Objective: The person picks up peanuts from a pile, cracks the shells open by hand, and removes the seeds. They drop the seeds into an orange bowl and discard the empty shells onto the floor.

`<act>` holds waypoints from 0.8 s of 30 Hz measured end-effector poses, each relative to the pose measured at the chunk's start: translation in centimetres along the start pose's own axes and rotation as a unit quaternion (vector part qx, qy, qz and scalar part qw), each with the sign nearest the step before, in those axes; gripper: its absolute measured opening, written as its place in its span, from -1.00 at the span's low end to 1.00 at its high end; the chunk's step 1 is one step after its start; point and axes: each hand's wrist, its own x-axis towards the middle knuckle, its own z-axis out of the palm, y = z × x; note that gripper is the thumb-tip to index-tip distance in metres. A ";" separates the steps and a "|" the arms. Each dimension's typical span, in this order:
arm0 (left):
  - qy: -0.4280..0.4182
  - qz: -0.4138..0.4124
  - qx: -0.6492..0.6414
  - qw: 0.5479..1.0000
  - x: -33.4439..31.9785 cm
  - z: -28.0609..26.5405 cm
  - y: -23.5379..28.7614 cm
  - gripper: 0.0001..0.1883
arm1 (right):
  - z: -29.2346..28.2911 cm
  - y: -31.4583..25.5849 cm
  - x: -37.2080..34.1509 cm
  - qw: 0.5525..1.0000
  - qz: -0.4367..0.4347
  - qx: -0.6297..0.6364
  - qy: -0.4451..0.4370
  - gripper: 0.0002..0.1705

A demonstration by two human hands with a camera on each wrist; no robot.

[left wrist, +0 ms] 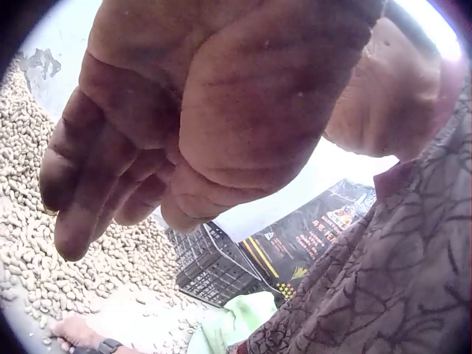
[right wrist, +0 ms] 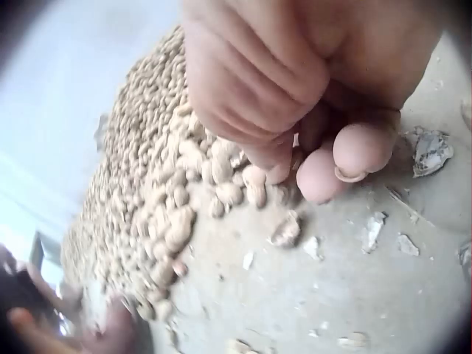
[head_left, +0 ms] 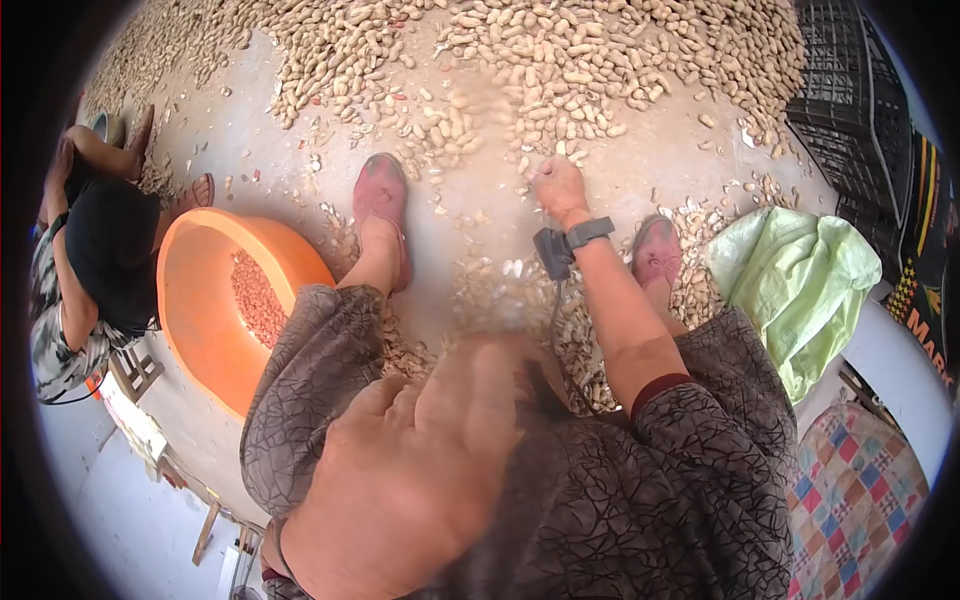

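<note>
Grip: right hand [right wrist: 287, 74] curled low beside peanuts [right wrist: 179, 228] on floor [right wrist: 295, 310], can't tell if holding one; left hand [left wrist: 214, 96] relaxed, fingers loose. Peanuts look light, dry, brittle-shelled; best pinched mid-shell.

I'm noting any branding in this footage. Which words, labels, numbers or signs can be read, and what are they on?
"MARK": large letters on the black printed panel at the right of the head view, running up to the dark edge of the picture.
Smaller print on that panel, in the left wrist view: too small and blurred to read.
No other text can be made out.
</note>
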 end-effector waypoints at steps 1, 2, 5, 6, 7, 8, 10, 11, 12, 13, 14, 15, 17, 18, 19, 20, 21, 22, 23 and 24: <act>0.009 -0.002 0.002 1.000 -0.1 0.1 0.2 -0.38 | 0.7 0.5 0.3 0.993 -0.092 -0.062 0.039 -0.83; 0.019 -0.005 0.004 1.000 -0.2 0.2 0.2 -0.38 | 1.3 0.9 0.6 0.972 -0.183 -0.124 0.079 -0.81; 0.012 0.002 -0.001 1.000 -0.2 0.0 0.2 -0.37 | 2.1 1.8 0.9 0.951 -0.239 -0.172 0.090 -0.82; 0.014 0.001 -0.001 1.000 -0.2 0.0 0.1 -0.37 | 2.2 1.8 0.9 0.964 -0.206 -0.159 0.062 -0.84; 0.009 0.000 0.002 1.000 -0.3 0.0 0.1 -0.38 | 1.5 1.5 0.5 0.963 -0.208 -0.159 0.061 -0.84; 0.003 -0.001 0.005 1.000 -0.3 0.0 0.1 -0.38 | 0.0 1.4 0.1 0.990 -0.084 0.084 -0.069 -0.85; -0.001 -0.001 0.000 1.000 -0.3 0.0 -0.1 -0.37 | -1.6 0.6 -1.4 0.927 0.049 0.318 -0.193 -0.86; -0.002 0.000 -0.002 1.000 -0.3 0.0 0.0 -0.37 | -2.1 0.3 -2.4 0.882 0.045 0.413 -0.222 -0.88; -0.004 0.000 -0.004 1.000 -0.4 0.0 0.0 -0.37 | -2.5 -0.3 -3.1 0.827 0.039 0.503 -0.247 -0.90; -0.004 0.000 -0.006 1.000 -0.4 0.0 0.1 -0.37 | -2.9 -0.9 -3.3 0.828 0.039 0.502 -0.246 -0.90; -0.004 0.000 -0.007 1.000 -0.5 0.0 0.1 -0.37 | -3.1 -1.6 -3.5 0.862 0.057 0.456 -0.212 -0.89; -0.005 0.001 -0.009 1.000 -0.4 0.0 0.0 -0.37 | -3.2 -1.9 -3.5 0.892 0.075 0.409 -0.178 -0.88; -0.006 0.001 -0.012 1.000 -0.4 -0.1 0.1 -0.37 | -2.0 0.2 -0.5 0.945 0.033 0.292 -0.142 -0.82; -0.005 0.003 -0.013 1.000 -0.4 -0.2 0.1 -0.37 | -1.6 0.3 0.3 0.980 -0.009 0.171 -0.103 -0.76; -0.005 0.004 -0.014 1.000 -0.4 -0.3 0.0 -0.36 | -1.1 0.5 0.8 0.980 -0.009 0.171 -0.104 -0.76; -0.003 0.009 -0.016 1.000 -0.3 -0.4 0.0 -0.36 | -0.2 -0.1 0.8 0.997 -0.021 0.057 -0.057 -0.74; -0.003 0.009 -0.016 1.000 -0.3 -0.4 0.0 -0.36 | 0.6 -0.7 0.7 0.998 -0.033 -0.058 -0.008 -0.71; -0.005 0.007 -0.012 1.000 -0.3 -0.4 0.0 -0.36 | 1.5 -0.6 1.2 0.998 -0.033 -0.057 -0.008 -0.71; -0.005 0.008 -0.010 1.000 -0.3 -0.3 0.0 -0.36 | 2.3 0.3 2.2 0.975 -0.116 -0.173 0.077 -0.69; -0.005 0.011 -0.010 1.000 -0.5 -0.1 -0.1 -0.36 | 2.9 1.1 2.8 0.925 -0.195 -0.284 0.160 -0.66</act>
